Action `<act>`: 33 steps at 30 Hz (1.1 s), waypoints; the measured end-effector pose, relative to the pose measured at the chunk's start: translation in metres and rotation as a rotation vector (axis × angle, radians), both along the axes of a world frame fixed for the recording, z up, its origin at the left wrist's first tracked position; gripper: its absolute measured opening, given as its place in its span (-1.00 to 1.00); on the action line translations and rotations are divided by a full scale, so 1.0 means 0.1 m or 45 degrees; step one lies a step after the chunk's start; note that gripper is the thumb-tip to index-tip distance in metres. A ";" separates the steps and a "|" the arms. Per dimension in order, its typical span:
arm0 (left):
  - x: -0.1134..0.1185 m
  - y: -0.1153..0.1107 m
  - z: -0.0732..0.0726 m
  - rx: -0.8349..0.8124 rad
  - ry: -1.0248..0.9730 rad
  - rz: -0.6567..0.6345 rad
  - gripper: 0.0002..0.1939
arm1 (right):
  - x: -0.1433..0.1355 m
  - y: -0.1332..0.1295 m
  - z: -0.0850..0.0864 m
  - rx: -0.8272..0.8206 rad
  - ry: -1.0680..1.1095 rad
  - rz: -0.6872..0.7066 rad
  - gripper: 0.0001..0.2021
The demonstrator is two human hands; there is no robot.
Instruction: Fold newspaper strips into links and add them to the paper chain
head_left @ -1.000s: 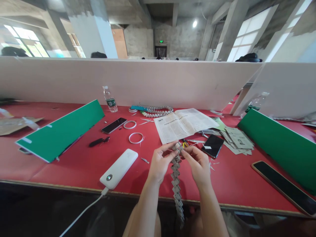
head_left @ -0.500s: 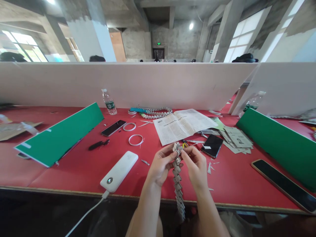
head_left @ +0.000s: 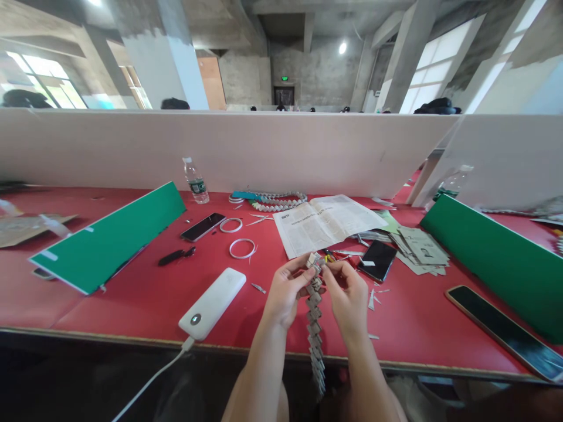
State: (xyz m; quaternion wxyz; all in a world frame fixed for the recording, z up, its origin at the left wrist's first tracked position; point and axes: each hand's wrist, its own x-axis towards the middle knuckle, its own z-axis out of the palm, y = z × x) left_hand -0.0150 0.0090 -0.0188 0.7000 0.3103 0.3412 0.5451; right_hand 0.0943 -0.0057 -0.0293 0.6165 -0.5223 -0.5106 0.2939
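A folded-paper chain (head_left: 314, 313) of zigzag grey links hangs from my hands over the table's front edge. My left hand (head_left: 288, 290) is closed round its upper end, thumb on the links. From the other side, my right hand (head_left: 347, 287) pinches the top of the same chain between thumb and fingers. The fingertips hide part of the uppermost links. Just beyond my hands lies an open sheet of newspaper (head_left: 325, 223), with a yellow-handled tool (head_left: 329, 255) partly hidden behind my right fingers.
A white power bank (head_left: 213, 305) with a cable lies left, near two white rings (head_left: 241, 248) and a phone (head_left: 203, 227). Right are a black phone (head_left: 378, 259), stacked paper pieces (head_left: 422, 246) and another phone (head_left: 505, 331). Green boards (head_left: 109, 240) flank both sides; a bottle (head_left: 196, 181) stands behind.
The lower part of the chain has swung slightly to the left. Both hands keep nearly the same place and grip; the view has shifted slightly.
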 end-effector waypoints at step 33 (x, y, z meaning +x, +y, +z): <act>0.01 0.02 -0.04 -0.055 -0.070 -0.017 -0.62 | 0.05 0.02 -0.05 0.021 0.186 0.133 -0.81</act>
